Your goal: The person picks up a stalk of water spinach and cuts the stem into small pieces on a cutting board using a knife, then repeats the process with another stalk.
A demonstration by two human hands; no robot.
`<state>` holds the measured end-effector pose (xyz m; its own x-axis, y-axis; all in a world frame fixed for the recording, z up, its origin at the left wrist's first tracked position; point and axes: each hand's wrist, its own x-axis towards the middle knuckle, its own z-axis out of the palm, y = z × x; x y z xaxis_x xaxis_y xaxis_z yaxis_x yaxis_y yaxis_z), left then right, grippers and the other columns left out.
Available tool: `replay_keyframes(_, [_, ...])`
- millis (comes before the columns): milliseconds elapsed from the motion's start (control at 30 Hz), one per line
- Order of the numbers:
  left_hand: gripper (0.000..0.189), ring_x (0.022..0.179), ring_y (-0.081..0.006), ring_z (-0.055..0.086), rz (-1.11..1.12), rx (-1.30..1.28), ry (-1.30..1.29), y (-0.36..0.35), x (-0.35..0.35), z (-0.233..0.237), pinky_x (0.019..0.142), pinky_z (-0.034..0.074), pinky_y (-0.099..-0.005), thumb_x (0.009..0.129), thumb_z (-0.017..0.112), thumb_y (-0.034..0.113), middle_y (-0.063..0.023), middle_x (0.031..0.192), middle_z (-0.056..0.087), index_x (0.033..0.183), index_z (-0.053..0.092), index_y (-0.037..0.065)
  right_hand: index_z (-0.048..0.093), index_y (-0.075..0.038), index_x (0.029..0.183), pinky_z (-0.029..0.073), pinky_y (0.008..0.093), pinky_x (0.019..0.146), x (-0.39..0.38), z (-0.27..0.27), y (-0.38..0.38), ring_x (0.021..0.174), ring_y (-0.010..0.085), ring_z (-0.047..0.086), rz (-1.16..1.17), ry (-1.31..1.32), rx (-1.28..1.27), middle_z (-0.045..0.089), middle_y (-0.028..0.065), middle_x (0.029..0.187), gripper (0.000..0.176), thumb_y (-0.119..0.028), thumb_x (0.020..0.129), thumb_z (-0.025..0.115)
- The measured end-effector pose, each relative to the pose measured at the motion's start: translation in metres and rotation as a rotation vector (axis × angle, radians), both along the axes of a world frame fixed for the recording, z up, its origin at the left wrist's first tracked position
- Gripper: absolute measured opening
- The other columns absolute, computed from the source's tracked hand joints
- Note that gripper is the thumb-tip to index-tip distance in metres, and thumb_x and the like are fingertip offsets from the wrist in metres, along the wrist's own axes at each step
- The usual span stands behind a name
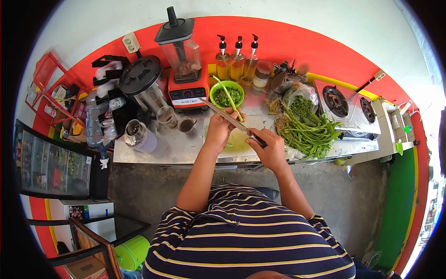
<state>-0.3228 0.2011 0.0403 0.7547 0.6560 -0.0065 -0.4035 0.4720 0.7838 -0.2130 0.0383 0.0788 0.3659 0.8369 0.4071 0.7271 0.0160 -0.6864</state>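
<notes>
My left hand (pixel 218 131) is closed around the lower part of a long green stalk (pixel 227 93), which slants up to the left. In my right hand (pixel 270 148) is the dark handle of a knife (pixel 226 117). Its long blade points up and left, crossing the stalk just by my left fingers. Both hands are over a pale cutting board (pixel 255 122) with a greenish wet patch. Behind them stands a bright green bowl (pixel 242 88) of chopped greens (pixel 226 96), overlapped by the stalk's upper end. A heap of leafy green stems (pixel 309 137) lies right of my right hand.
A red blender (pixel 188 86), three pump bottles (pixel 237 65) and a lidded jar (pixel 262 74) line the back. Cups (pixel 186 124) and a large steel container (pixel 144 83) stand left. To the right are a plastic bag of greens (pixel 302 104) and a gas stove (pixel 348 104).
</notes>
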Motion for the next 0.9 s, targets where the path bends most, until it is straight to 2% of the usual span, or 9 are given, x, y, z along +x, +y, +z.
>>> replay_keyframes(167, [0.021, 0.091, -0.0163, 0.067, 0.055, -0.029, -0.011, 0.005, -0.002, -0.014, 0.084, 0.054, -0.03, 0.099, 0.063, 0.012, -0.009, 0.098, 0.068, 0.114, 0.063, -0.003, 0.072, -0.003, 0.112, 0.051, 0.0382, 0.062, 0.003, -0.007, -0.002, 0.067, 0.0289, 0.064, -0.03, -0.032, 0.027, 0.065, 0.0112, 0.081, 0.035, -0.023, 0.084, 0.08])
replay_keyframes(400, [0.02, 0.091, -0.0159, 0.066, 0.014, -0.071, 0.03, 0.004, -0.006, -0.013, 0.083, 0.054, -0.0291, 0.099, 0.062, 0.01, -0.009, 0.099, 0.068, 0.112, 0.064, -0.005, 0.071, -0.002, 0.114, 0.052, 0.0382, 0.066, 0.002, -0.013, -0.004, 0.075, 0.0305, 0.066, -0.03, -0.051, 0.029, 0.066, 0.0124, 0.088, 0.037, -0.022, 0.084, 0.079])
replay_keyframes(600, [0.023, 0.091, -0.0155, 0.067, 0.107, -0.1, 0.076, 0.0, -0.007, -0.018, 0.081, 0.054, -0.0284, 0.099, 0.062, 0.011, -0.0093, 0.098, 0.069, 0.113, 0.066, -0.006, 0.072, -0.002, 0.115, 0.052, 0.0386, 0.068, 0.003, -0.018, -0.002, 0.077, 0.0307, 0.066, -0.038, -0.005, 0.005, 0.066, 0.0126, 0.09, 0.038, -0.022, 0.084, 0.079])
replay_keyframes(667, [0.024, 0.091, -0.016, 0.068, -0.009, -0.103, 0.071, 0.005, -0.01, -0.024, 0.082, 0.055, -0.0291, 0.098, 0.064, 0.012, -0.0091, 0.098, 0.07, 0.113, 0.067, -0.006, 0.072, -0.002, 0.115, 0.052, 0.0386, 0.068, 0.005, -0.019, -0.001, 0.077, 0.0305, 0.066, 0.0, -0.017, -0.012, 0.066, 0.0127, 0.09, 0.038, -0.022, 0.084, 0.079])
replay_keyframes(900, [0.028, 0.087, -0.0165, 0.069, -0.032, -0.134, 0.087, 0.002, -0.014, -0.018, 0.081, 0.055, -0.0298, 0.097, 0.065, 0.014, -0.0085, 0.097, 0.07, 0.117, 0.067, -0.005, 0.071, -0.002, 0.116, 0.052, 0.0386, 0.069, 0.007, -0.019, 0.006, 0.076, 0.0306, 0.065, 0.042, -0.003, -0.01, 0.065, 0.0128, 0.089, 0.039, -0.022, 0.084, 0.079])
